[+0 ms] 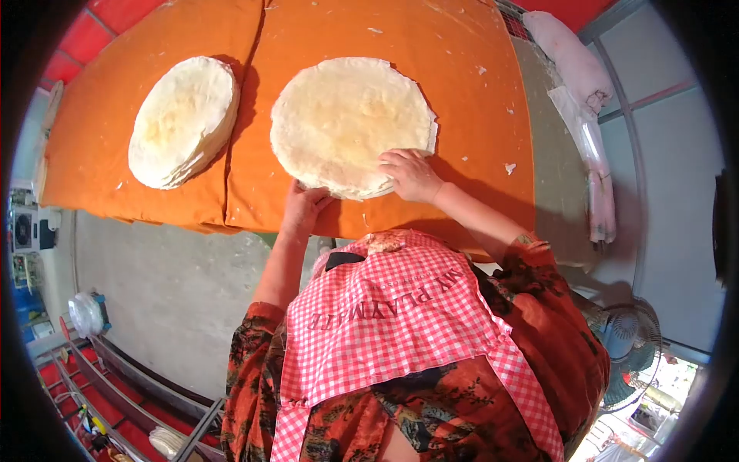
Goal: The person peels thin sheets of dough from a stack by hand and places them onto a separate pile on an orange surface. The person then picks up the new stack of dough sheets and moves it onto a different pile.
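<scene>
A stack of thin round flatbreads [350, 115], pale with faint browned patches, lies on the orange cloth [469, 100] in front of me. My left hand [306, 204] is at the near left edge of this stack, closed on the rim, with some fingertips hidden by the bread. My right hand [412, 175] grips the near right edge, its fingers bent over the top sheet and the thumb side out of sight. To the left stands a second, taller-looking flatbread stack [185, 119], which neither hand touches.
Crumbs dot the cloth. A fan [627, 346] stands at lower right, near my elbow. Plastic-wrapped rolls [596, 169] lean along the right wall. A metal rack [115, 377] is at lower left, above a grey floor [169, 285].
</scene>
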A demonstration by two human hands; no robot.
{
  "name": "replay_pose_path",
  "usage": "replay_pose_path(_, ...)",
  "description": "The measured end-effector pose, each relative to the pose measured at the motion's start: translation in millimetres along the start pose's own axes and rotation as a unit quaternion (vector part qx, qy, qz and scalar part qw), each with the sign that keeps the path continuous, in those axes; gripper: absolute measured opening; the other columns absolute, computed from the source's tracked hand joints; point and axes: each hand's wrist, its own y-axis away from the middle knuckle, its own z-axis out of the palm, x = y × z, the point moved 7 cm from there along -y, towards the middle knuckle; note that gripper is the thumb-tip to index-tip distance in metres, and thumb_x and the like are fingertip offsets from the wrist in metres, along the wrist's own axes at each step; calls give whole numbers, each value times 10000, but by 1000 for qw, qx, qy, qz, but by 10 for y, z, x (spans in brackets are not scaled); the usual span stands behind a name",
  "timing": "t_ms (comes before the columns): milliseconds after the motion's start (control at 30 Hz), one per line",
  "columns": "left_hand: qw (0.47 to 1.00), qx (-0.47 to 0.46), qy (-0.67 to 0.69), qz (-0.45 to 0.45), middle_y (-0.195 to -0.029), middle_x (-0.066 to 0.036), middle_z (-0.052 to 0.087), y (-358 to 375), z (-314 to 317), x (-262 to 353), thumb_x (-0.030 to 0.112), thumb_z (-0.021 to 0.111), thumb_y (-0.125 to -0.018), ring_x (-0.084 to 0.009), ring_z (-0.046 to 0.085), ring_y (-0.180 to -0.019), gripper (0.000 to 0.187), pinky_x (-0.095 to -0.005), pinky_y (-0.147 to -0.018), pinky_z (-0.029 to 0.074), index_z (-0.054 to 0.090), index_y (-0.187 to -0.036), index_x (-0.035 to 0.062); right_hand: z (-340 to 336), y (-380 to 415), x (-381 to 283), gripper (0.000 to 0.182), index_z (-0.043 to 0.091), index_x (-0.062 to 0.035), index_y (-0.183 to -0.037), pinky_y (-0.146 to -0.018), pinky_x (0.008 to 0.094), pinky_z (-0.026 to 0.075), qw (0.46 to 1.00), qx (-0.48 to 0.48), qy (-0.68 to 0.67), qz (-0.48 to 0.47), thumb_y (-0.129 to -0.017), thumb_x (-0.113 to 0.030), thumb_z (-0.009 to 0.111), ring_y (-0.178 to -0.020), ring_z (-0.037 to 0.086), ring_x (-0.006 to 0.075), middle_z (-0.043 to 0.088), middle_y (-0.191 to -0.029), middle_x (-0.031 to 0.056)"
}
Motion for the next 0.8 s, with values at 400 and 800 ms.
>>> replay_pose_path(400,997,-27,69,-16,-1204,-94,532,-34,-40,-36,-101,496,-813,-271,587,-1031,539,-385,-801,550,382,-1284,133,160,-607,-624,468,591,-61,-1139,-981,410,383,995,-17,-88,36,-730,-262,693,-1153,479,292,525,-1235,110)
replay_pose_path(800,997,-4,67,-27,-1099,-119,570,-99,-55,-70,-44,533,-840,-270,631,-903,452,-378,-688,582,370,-1230,118,293,-671,-439,371,608,-34,-1123,-994,380,381,991,-44,-116,39,-771,-146,569,-1103,506,296,570,-1155,131)
